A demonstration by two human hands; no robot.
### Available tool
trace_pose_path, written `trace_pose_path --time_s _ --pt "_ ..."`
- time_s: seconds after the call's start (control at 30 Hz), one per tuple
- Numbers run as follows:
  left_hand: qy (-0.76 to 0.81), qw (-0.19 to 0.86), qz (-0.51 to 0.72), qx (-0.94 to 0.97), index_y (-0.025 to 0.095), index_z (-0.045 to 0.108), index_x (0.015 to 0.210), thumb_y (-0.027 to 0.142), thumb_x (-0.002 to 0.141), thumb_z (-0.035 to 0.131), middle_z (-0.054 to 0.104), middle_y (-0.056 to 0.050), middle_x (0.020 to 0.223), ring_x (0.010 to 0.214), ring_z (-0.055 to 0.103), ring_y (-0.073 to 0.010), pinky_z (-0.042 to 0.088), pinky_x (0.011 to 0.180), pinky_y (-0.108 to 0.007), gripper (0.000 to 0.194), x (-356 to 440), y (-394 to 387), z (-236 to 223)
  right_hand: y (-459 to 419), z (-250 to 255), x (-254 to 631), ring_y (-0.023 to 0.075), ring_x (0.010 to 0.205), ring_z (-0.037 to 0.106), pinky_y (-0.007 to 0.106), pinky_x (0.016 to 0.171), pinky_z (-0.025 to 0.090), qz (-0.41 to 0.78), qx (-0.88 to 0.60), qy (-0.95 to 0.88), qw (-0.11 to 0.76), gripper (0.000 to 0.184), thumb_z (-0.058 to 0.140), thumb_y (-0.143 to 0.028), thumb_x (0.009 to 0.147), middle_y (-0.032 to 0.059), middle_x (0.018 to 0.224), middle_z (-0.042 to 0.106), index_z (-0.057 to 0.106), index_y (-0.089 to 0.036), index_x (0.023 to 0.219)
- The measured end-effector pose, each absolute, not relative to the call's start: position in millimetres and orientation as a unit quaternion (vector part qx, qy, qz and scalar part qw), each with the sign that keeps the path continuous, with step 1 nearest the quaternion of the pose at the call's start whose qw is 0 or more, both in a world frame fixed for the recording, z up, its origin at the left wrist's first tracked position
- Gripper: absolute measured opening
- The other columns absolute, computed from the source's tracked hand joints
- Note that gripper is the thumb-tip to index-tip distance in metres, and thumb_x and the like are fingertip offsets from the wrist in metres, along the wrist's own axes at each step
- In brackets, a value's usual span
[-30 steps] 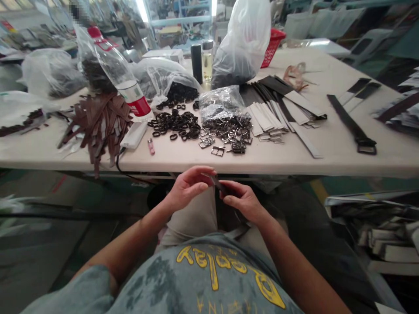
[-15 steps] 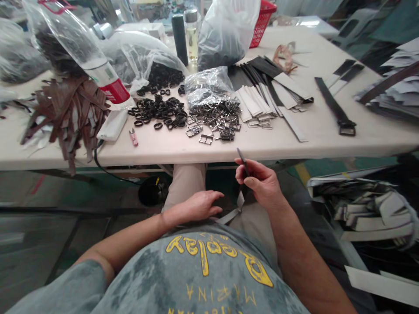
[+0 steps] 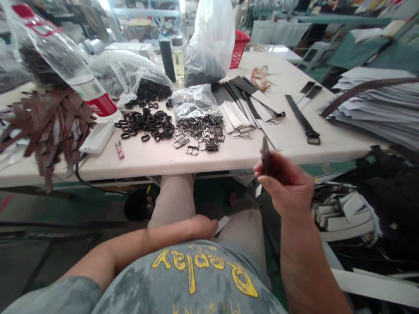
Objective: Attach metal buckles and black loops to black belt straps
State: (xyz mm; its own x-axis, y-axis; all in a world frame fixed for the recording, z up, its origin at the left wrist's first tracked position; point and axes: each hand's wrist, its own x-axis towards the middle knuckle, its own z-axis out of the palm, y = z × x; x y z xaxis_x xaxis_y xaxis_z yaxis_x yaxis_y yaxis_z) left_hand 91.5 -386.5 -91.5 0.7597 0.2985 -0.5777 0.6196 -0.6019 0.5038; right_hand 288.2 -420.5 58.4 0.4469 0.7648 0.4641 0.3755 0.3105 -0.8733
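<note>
Right hand [image 3: 290,185] moved rightward with dark strip [image 3: 266,159], left hand [image 3: 203,226] lowered, the two wider apart

Your tabletop [image 3: 153,160] is pale: brown strips [image 3: 52,126] spill over its near edge at left, with a white block [image 3: 97,138] and pink snips [image 3: 119,150] beside them. Mid-table you've got black loops [image 3: 149,124], metal buckles [image 3: 207,134], then pale-and-black strips [image 3: 235,115]. Buckled belt [image 3: 300,118] lies apart, farther right.
</note>
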Motion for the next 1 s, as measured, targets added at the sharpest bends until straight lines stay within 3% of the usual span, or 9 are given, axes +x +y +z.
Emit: trace_pose_path --time_s 0.07,0.17,0.27,0.4,0.57,0.67,0.73,0.87,1.0 --pt "0.239 0.383 -0.198 0.870 0.020 0.077 0.096 0.033 0.059 0.085 0.072 -0.013 0.068 0.067 0.069 -0.0354 0.053 0.061 -0.044 0.040 94 -394 -106 -429 52 292 0.0227 0.087 0.070 0.040 0.082 0.058 0.141 -0.575 -0.500 0.632 0.048 0.080 -0.040 0.077 0.0076 0.106 0.073 0.068 -0.025 0.121" --pt "0.191 0.434 -0.096 0.875 0.027 0.078 0.086 0.020 0.066 0.075 0.072 -0.004 0.069 0.066 0.068 -0.0269 0.052 0.061 -0.037 0.021 95 -377 -97 -448 44 300 0.0264 0.093 0.070 0.041 0.079 0.060 0.131 -0.595 -0.483 0.630 0.047 0.080 -0.036 0.077 0.0096 0.111 0.073 0.069 -0.025 0.122" --pt "0.172 0.530 -0.033 0.830 0.024 0.078 0.085 0.022 0.074 0.069 0.074 -0.002 0.075 0.070 0.069 -0.0233 0.052 0.062 -0.032 0.015 92 -344 -53 -473 46 304 0.0255 0.084 0.070 0.038 0.069 0.061 0.109 -0.602 -0.438 0.659 0.045 0.080 -0.033 0.077 0.0092 0.104 0.073 0.070 -0.027 0.120" --pt "0.163 0.677 0.024 0.717 0.016 0.074 0.101 0.038 0.087 0.061 0.075 -0.006 0.083 0.072 0.069 -0.0167 0.055 0.070 -0.027 0.029 95 -293 17 -503 48 305 0.0235 0.076 0.069 0.033 0.060 0.060 0.148 -0.592 -0.381 0.695 0.042 0.076 -0.034 0.080 0.0090 0.091 0.072 0.070 -0.028 0.121" --pt "0.263 0.489 0.239 0.797 0.016 0.064 0.123 0.033 0.090 0.057 0.074 -0.010 0.094 0.081 0.069 -0.0201 0.054 0.080 -0.036 0.038 130 -201 85 -493 34 312 0.0231 0.071 0.071 0.033 0.062 0.061 0.156 -0.653 -0.374 0.640 0.041 0.077 -0.036 0.078 0.0077 0.087 0.075 0.072 -0.025 0.118" --pt "0.391 0.234 0.351 0.818 0.016 0.060 0.129 0.025 0.076 0.074 0.064 -0.016 0.127 0.113 0.060 -0.0297 0.046 0.098 -0.045 0.056 150 -164 117 -468 31 308 0.0260 0.080 0.072 0.037 0.072 0.061 0.110 -0.703 -0.437 0.550 0.041 0.077 -0.040 0.077 0.0062 0.094 0.076 0.073 -0.025 0.115" --pt "0.381 0.202 0.375 0.820 0.014 0.058 0.129 0.033 0.081 0.070 0.061 -0.016 0.130 0.116 0.058 -0.0298 0.044 0.100 -0.044 0.054 152 -168 126 -453 33 300 0.0275 0.088 0.072 0.039 0.081 0.059 0.072 -0.704 -0.500 0.499 0.040 0.075 -0.041 0.079 0.0064 0.102 0.076 0.072 -0.026 0.115" --pt "0.255 0.492 0.201 0.808 0.012 0.069 0.096 0.057 0.092 0.045 0.073 -0.009 0.083 0.075 0.068 -0.0203 0.052 0.073 -0.032 0.052 123 -230 101 -436 31 279 0.0257 0.092 0.071 0.035 0.083 0.057 0.068 -0.680 -0.577 0.448 0.039 0.072 -0.038 0.084 0.0067 0.105 0.075 0.068 -0.025 0.121" --pt "0.300 0.635 0.144 0.697 0.013 0.070 0.082 0.058 0.080 0.065 0.070 -0.004 0.070 0.064 0.063 -0.0158 0.048 0.060 -0.025 0.045 80 -290 47 -428 20 256 0.0258 0.092 0.070 0.035 0.083 0.056 0.123 -0.658 -0.621 0.408 0.041 0.072 -0.037 0.084 0.0070 0.104 0.075 0.067 -0.024 0.123"
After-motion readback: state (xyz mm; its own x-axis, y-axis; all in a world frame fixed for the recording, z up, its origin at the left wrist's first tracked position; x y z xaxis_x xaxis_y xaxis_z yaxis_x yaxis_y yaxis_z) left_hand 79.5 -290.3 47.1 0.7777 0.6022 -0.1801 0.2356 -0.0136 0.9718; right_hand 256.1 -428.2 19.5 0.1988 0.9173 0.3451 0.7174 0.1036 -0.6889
